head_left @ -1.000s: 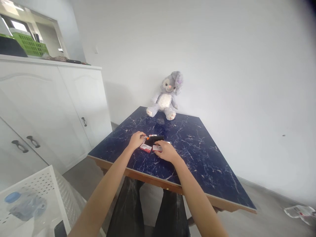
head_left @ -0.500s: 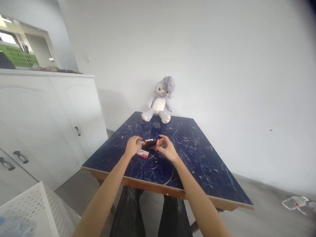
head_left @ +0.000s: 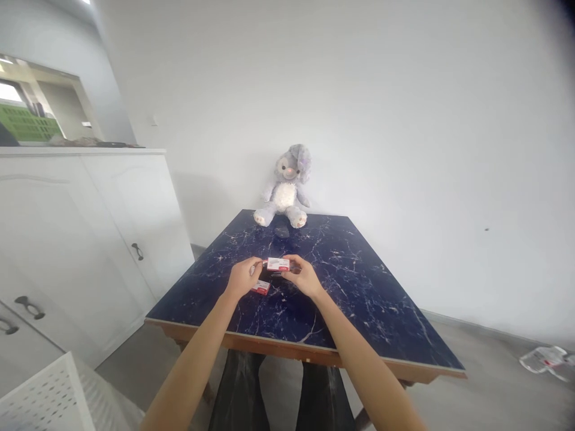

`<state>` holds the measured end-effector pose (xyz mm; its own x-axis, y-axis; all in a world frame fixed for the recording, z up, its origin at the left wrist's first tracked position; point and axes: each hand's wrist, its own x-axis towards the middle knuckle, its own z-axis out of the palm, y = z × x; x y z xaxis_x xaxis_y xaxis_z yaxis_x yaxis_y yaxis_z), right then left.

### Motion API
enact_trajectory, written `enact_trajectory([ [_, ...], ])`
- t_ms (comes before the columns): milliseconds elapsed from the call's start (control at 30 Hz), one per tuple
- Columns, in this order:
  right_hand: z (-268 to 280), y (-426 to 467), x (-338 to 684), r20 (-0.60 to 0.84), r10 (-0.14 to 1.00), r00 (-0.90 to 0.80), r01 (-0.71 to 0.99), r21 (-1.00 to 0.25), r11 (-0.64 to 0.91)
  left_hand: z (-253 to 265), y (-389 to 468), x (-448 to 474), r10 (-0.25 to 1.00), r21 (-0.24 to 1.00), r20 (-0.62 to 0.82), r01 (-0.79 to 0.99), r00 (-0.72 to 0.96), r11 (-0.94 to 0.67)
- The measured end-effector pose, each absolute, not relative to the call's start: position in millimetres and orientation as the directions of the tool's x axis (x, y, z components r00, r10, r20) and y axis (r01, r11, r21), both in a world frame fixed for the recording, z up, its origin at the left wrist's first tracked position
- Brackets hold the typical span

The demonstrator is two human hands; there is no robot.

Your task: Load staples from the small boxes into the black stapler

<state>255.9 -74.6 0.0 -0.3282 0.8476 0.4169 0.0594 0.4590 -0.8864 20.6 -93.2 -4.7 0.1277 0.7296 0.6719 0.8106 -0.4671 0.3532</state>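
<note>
My right hand (head_left: 302, 276) grips the right end of a small red-and-white cardboard box (head_left: 278, 264), holding it just over the table with its printed face toward me. The fingers of my left hand (head_left: 245, 276) are pinched at the box's left end, where a small reddish bit like a flap shows. Below my left hand, another red-and-white box (head_left: 261, 287) lies on the table. A dark object (head_left: 272, 275) sits under the held box and is mostly hidden. Part of a further white piece is visible beside my left fingers.
The dark blue marbled table (head_left: 359, 299) has a wooden front edge. At its back sits a grey plush toy (head_left: 285, 194), with a dark round object (head_left: 281, 231) before it. White cabinets (head_left: 90, 239) and a white perforated basket (head_left: 49, 395) stand on the left. Clear plastic (head_left: 545, 361) lies on the floor at right.
My right hand has turned the small box so its white printed face shows. My left hand has come to the box's left end. The view has shifted slightly.
</note>
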Motion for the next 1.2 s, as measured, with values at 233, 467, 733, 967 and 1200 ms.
enact_trajectory([
  [233,-2.3,-75.3,256.2,0.441,0.825,-0.352,0.104,-0.858,0.503,-6.2,-94.0,22.8,0.718,0.328,0.677,0.81,0.158,-0.487],
  [467,0.0,-77.6,257.8,0.443,0.824,-0.355,0.164,-0.838,0.521,-7.7,-93.9,22.7,0.698,0.311,0.698,0.809,0.161,-0.499],
  [733,7.2,-82.4,260.1,0.463,0.81,-0.36,0.222,-0.8,0.557,-7.5,-95.0,21.9,0.73,0.315,0.658,0.814,0.183,-0.487],
  [967,4.0,-85.2,256.2,0.493,0.749,-0.443,0.29,-0.711,0.64,-1.9,-105.1,23.3,0.65,0.197,0.667,0.756,0.363,-0.625],
  [1200,3.8,-91.6,248.5,0.619,0.643,-0.451,0.328,-0.554,0.765,-0.9,-107.5,24.7,0.61,0.181,0.688,0.722,0.393,-0.668],
])
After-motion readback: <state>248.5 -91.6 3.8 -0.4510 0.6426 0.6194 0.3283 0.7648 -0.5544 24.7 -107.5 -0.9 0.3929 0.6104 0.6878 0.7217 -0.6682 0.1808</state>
